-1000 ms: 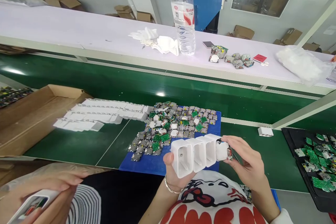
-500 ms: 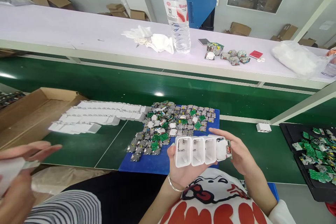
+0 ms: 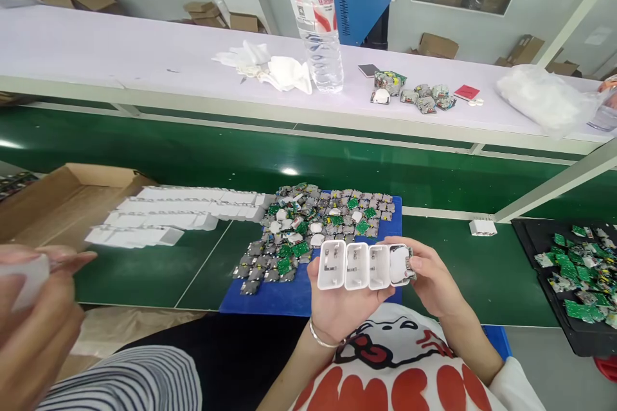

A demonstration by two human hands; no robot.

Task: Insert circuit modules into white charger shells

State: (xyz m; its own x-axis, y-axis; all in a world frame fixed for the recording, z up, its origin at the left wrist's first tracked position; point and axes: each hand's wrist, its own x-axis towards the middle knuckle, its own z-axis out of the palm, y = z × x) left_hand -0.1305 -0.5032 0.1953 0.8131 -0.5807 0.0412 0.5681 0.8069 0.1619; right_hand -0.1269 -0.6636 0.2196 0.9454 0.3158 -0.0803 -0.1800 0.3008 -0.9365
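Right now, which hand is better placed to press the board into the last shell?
Probably the right hand: its fingers already touch the board in the end shell, while the left hand cradles the shells from below.

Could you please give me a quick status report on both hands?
Left hand cradles row of white housings. Right hand presses the end one. Co-worker's hand at left, apart.

At nine o'clock, a co-worker's blurred hand (image 3: pixel 33 321) is cut by the frame edge. The water bottle (image 3: pixel 314 19) loses its cap at twelve. The circuit boards (image 3: pixel 318 231) are too small to read.
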